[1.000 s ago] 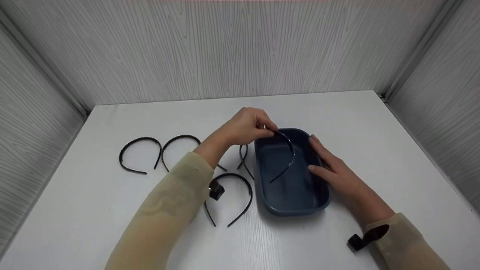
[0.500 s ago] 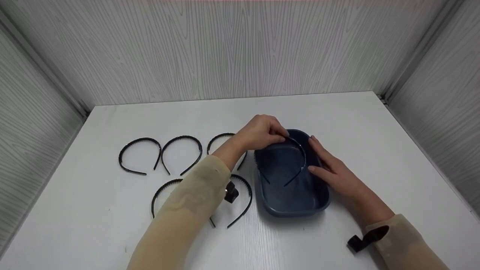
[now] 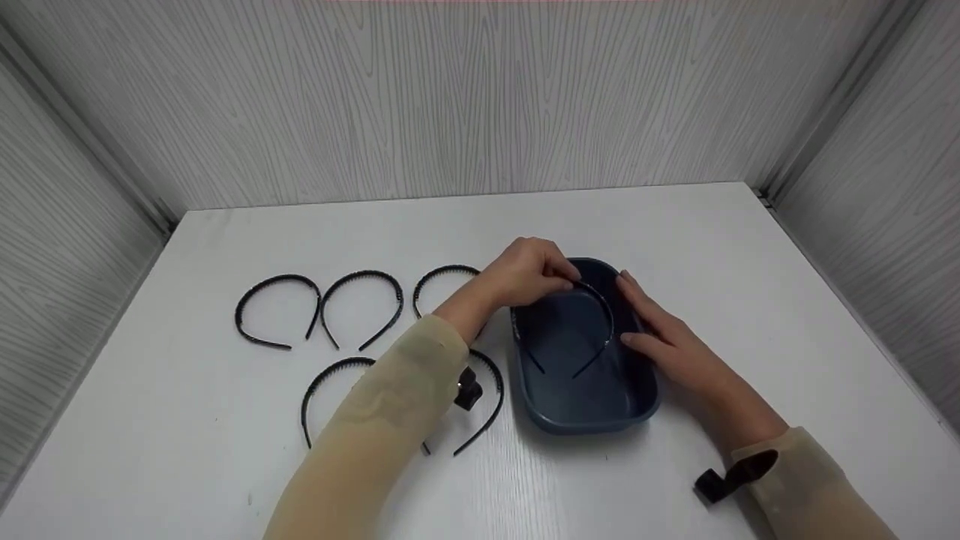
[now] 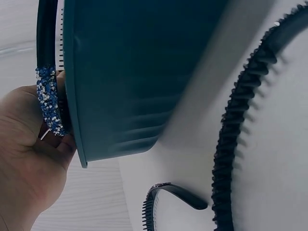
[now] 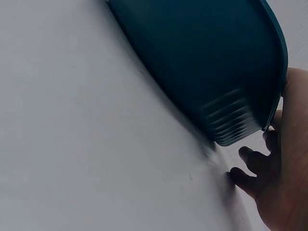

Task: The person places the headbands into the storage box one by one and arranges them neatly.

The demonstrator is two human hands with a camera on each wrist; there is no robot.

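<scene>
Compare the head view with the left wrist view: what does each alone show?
Only the head view: the right hand at the bin, and the bin's interior. Only the left wrist view: blue glitter on the held headband, and ridges on the bin's outer wall. Both: the left hand holding that headband, and other headbands on the white table.

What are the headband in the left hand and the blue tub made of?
The held headband looks like black plastic, smooth and slightly shiny, with moulded teeth; its speckled patch could be glitter or tiny beads, judging by the grainy sparkle. The tub is probably plastic too: smooth, with a soft sheen and moulded ribs near its corner.
</scene>
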